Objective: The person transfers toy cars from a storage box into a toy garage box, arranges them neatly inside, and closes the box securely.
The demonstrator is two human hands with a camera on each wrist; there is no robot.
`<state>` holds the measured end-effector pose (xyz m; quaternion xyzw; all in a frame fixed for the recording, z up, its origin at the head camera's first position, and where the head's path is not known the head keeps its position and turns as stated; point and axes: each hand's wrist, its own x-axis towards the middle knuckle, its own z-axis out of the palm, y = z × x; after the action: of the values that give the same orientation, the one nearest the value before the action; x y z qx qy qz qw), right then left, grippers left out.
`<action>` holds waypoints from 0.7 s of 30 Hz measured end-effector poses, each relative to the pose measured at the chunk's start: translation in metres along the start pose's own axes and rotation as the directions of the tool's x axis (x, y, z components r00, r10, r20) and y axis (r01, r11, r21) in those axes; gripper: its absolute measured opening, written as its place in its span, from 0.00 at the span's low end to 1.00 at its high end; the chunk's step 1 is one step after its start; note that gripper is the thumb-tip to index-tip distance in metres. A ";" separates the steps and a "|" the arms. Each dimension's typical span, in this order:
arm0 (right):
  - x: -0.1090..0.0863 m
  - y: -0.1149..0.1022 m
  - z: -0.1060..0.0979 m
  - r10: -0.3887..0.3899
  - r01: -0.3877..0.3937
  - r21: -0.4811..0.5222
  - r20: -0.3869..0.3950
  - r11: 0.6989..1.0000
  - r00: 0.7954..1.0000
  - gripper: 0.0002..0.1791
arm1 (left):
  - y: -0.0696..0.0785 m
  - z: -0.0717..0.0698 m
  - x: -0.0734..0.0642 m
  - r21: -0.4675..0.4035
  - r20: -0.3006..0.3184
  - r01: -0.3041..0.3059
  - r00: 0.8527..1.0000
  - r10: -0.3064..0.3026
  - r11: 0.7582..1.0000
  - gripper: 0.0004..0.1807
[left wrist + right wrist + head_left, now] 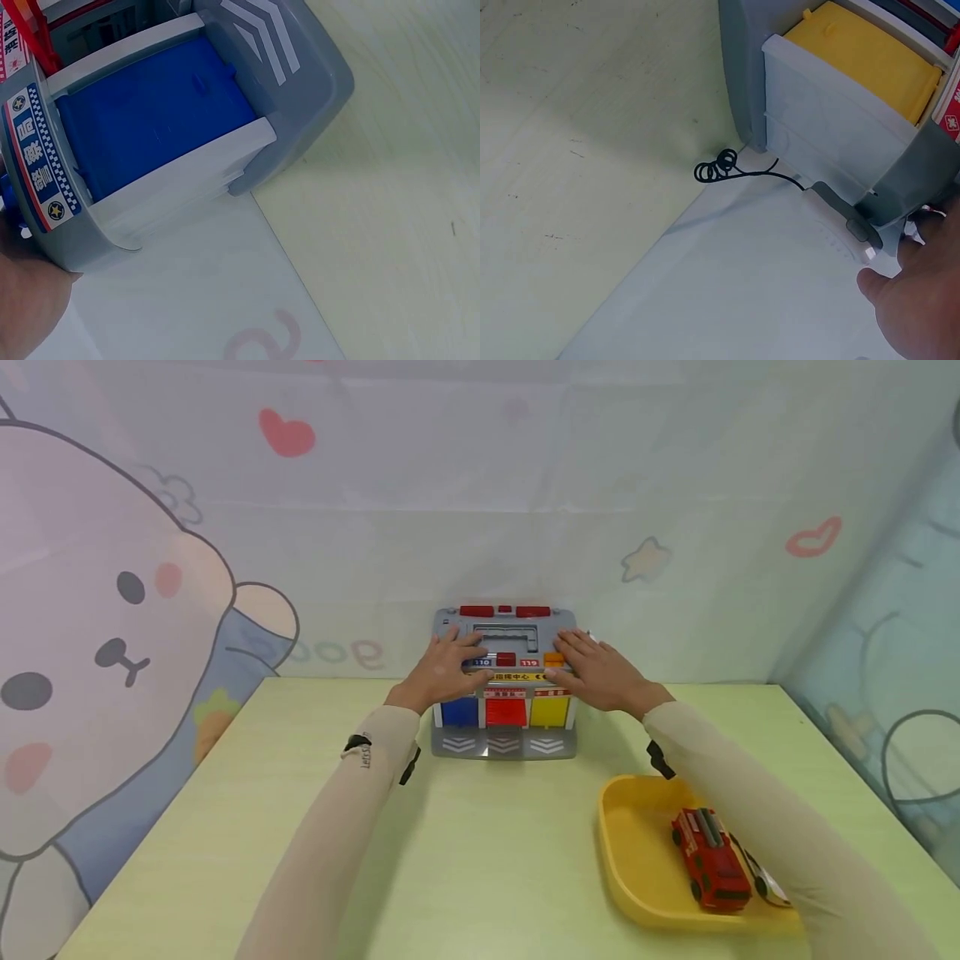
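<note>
A grey toy rescue station (pixel 504 745) stands against the back wall, with blue, red and yellow garage doors along its front. My left hand (pixel 441 670) rests on its top at the left, fingers spread beside the recessed handle. On the right side of the top lies my right hand (pixel 603 675), its fingers extended by an orange button (pixel 553 659). The left wrist view has the blue door (pixel 157 112) closed and a red door (pixel 34 37) swung outward over a dark bay. In the right wrist view, the yellow door (pixel 866 60) is closed.
A grey and white handset (pixel 844 221) on a coiled black cord (pixel 724 169) hangs by the station's side. At the front right, a yellow tray (pixel 615 847) holds a red toy fire truck (pixel 712 860) and a partly hidden white toy vehicle (pixel 772 889).
</note>
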<state>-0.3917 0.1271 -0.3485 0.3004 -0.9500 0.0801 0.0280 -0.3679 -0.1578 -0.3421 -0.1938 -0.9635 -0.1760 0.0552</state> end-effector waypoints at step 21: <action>-0.041 -0.001 -0.012 -0.037 0.034 0.075 0.038 0.997 0.999 0.45 | 0.003 -0.002 0.002 -0.014 -0.005 -0.006 1.000 0.006 1.000 0.30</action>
<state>-0.3575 0.1514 -0.3409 0.3198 -0.9412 0.1091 -0.0006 -0.3687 -0.1555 -0.3387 -0.1968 -0.9615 -0.1829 0.0568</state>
